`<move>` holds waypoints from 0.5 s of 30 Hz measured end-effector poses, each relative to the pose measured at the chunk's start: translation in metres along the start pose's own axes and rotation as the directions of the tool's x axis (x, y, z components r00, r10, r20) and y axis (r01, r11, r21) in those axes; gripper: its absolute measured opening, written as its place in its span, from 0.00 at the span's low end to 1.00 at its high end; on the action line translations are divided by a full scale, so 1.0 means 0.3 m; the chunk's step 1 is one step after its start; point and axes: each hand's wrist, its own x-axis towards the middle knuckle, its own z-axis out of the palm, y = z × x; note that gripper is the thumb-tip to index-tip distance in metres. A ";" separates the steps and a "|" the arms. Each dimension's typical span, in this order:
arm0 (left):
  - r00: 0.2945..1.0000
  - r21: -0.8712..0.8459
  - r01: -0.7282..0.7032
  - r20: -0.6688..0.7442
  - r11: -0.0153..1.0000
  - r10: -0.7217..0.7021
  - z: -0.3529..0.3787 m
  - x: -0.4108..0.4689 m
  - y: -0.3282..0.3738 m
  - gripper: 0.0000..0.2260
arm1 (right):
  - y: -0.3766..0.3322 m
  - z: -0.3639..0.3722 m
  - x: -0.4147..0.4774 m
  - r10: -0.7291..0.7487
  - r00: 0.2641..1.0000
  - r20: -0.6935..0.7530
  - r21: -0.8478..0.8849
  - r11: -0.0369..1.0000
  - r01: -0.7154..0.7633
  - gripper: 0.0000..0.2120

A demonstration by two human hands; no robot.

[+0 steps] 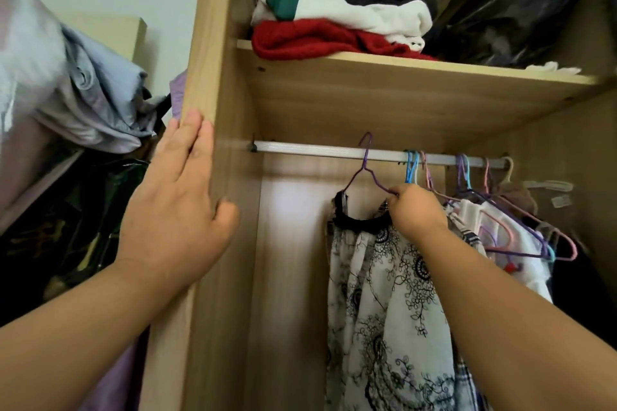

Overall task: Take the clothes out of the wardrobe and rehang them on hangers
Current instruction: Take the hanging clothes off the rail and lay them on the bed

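Note:
A white garment with a black floral print (387, 294) hangs on a purple wire hanger (364, 163) hooked over the silver rail (300, 147) inside the wooden wardrobe (230, 277). My right hand (415, 208) is shut on the right shoulder of that hanger, at the garment's black collar. My left hand (177, 210) lies flat and open against the wardrobe's left side panel, holding nothing. Further right on the rail hang several more hangers with clothes (507, 230), partly hidden behind my right forearm.
The shelf (417, 68) above the rail carries folded clothes, red at the bottom (314, 40), and a black plastic bag (510, 10). Left of the wardrobe, grey-blue fabric (83, 97) and dark items are piled up. The rail's left half is bare.

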 end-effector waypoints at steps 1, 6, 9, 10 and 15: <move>1.000 -0.004 0.005 0.001 1.000 -0.005 -0.002 0.000 0.001 0.36 | -0.009 -0.018 -0.005 -0.013 1.000 -0.021 0.012 1.000 0.014 0.12; 1.000 -0.011 0.000 0.012 1.000 0.000 -0.008 -0.001 -0.002 0.36 | -0.032 -0.121 -0.042 -0.063 0.993 -0.097 0.034 0.997 0.066 0.13; 1.000 -0.024 0.006 0.028 1.000 -0.005 -0.009 -0.001 -0.001 0.36 | -0.013 -0.202 -0.089 -0.063 0.988 -0.141 0.044 0.997 0.070 0.13; 0.999 -0.019 0.008 0.038 1.000 -0.007 -0.009 -0.002 0.000 0.36 | -0.002 -0.230 -0.109 -0.063 0.986 -0.154 0.052 0.996 0.071 0.13; 0.992 0.024 -0.006 0.123 1.000 0.003 -0.028 -0.004 0.007 0.35 | 0.056 -0.377 -0.263 -0.055 0.981 -0.188 0.106 0.991 0.076 0.12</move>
